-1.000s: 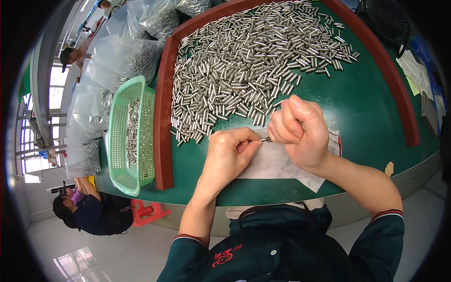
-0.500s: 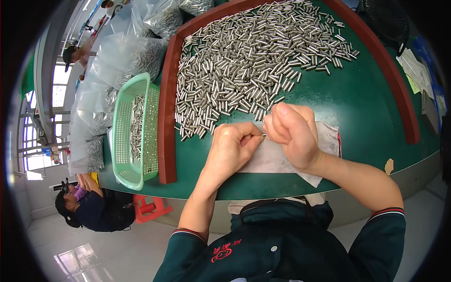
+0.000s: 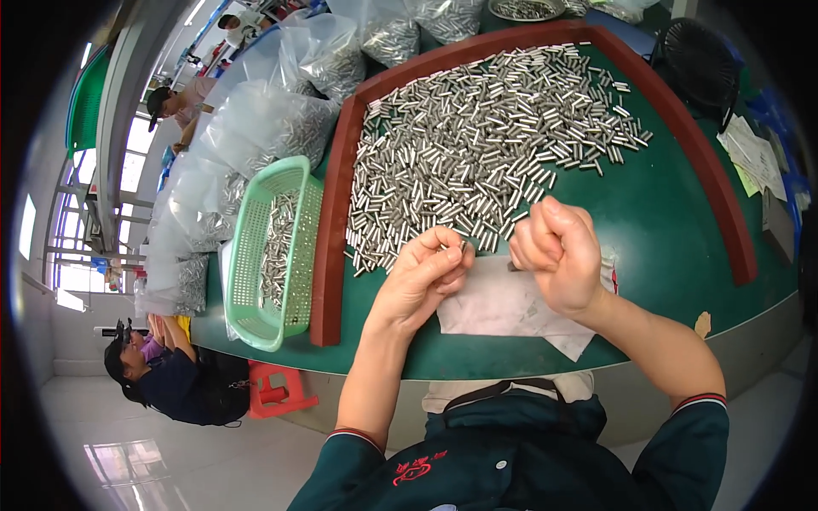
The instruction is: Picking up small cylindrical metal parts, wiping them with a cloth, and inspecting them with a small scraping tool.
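My left hand point(image 3: 426, 279) pinches a small metal pin point(image 3: 463, 246) between thumb and fingertips, with only its end showing. To its right, my right hand point(image 3: 564, 260) is curled into a fist above a pale cloth point(image 3: 481, 308). A small grey end shows under its fingers; I cannot make out what the fist holds. Just beyond both hands spreads a wide heap of short silvery metal pins point(image 3: 477, 140) on the green tabletop point(image 3: 656, 221). The two hands are apart.
A dark red rail point(image 3: 331, 247) borders the heap. Left of it stands a green perforated basket point(image 3: 298, 289) with pins, beside clear bags point(image 3: 273, 119) of pins. A black fan point(image 3: 694, 64) and papers point(image 3: 754, 153) sit at right. Other people are at left.
My hands have drawn apart from where they met over the cloth; the right has moved rightward. The left has turned, its fingertips now raised with the pin end showing. The view has shifted slightly.
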The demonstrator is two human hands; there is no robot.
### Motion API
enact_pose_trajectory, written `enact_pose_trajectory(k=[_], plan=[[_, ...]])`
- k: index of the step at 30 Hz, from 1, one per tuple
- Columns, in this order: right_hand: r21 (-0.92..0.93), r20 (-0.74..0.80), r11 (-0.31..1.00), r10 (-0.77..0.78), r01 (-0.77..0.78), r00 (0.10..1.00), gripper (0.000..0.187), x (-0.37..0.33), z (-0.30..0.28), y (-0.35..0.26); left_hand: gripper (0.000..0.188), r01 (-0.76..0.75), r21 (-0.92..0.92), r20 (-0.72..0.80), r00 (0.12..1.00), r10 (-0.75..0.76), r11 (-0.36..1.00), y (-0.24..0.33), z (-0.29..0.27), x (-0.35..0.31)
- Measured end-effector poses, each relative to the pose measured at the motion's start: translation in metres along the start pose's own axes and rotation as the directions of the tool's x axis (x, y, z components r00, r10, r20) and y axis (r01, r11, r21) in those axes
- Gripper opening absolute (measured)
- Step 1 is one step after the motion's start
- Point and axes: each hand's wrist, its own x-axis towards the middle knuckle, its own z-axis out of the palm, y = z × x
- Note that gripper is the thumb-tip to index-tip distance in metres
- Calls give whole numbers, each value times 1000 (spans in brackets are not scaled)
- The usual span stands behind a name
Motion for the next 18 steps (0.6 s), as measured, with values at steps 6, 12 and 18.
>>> enact_pose_trajectory(k=[6,12,18], plan=[[1,-2,999,53,-53,999,42,3,-5,1,14,53,-36,-86,995,-56,998,3,-1,3],[-8,-12,998,59,-59,998,42,4,-3,3,16,58,-60,-107,992,-64,996,6,-1,4],[-10,-17,997,72,-72,997,42,5,-5,3,19,70,-61,-101,992,-76,996,9,0,3]])
